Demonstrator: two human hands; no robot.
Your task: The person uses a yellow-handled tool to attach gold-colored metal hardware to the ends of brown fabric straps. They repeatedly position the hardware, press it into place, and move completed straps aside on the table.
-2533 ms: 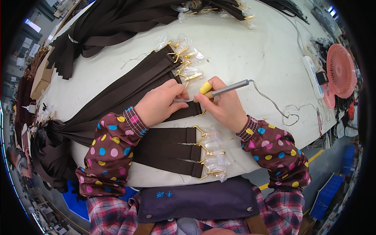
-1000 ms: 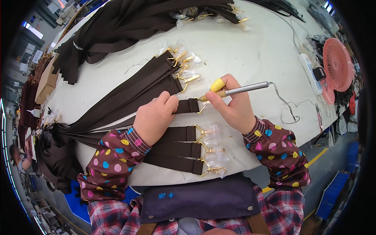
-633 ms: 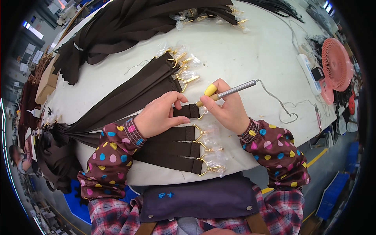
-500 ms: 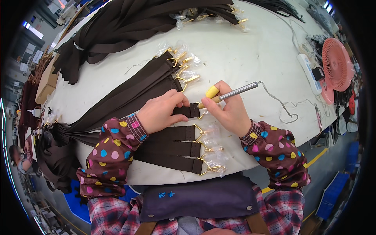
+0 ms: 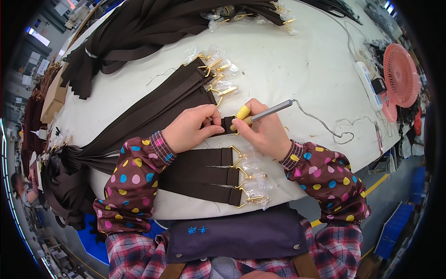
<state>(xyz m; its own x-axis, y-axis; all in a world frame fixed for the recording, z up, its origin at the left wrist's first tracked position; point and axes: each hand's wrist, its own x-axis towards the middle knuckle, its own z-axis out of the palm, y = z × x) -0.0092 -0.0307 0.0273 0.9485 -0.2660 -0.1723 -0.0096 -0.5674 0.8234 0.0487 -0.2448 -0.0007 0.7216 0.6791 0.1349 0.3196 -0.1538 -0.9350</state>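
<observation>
My left hand (image 5: 191, 126) is closed, with thumb and index finger pinched at a dark brown webbing strap (image 5: 227, 123). The strap's folded end shows between my hands, with a gold metal fitting at its edge, partly hidden by my right fingers. My right hand (image 5: 267, 135) grips a corded, pen-shaped tool (image 5: 274, 109), like a soldering iron, with a grey metal barrel. Its lower end meets the strap end. A yellow finger cover (image 5: 243, 112) sits on one right finger. Below lie several more straps (image 5: 200, 174) side by side, their gold hooks (image 5: 251, 176) wrapped in clear plastic.
Another fan of straps (image 5: 158, 100) lies beyond my left hand, and a larger strap bundle (image 5: 148, 28) at the far left. At the right stand a pink fan (image 5: 401, 76) and a white power strip (image 5: 368, 83). The tool's cord (image 5: 320, 122) trails across the white table (image 5: 297, 60).
Both hands have shifted slightly, the right one leftward with the tool. The worked strap end has moved a little up and left. Both grips stay closed.
</observation>
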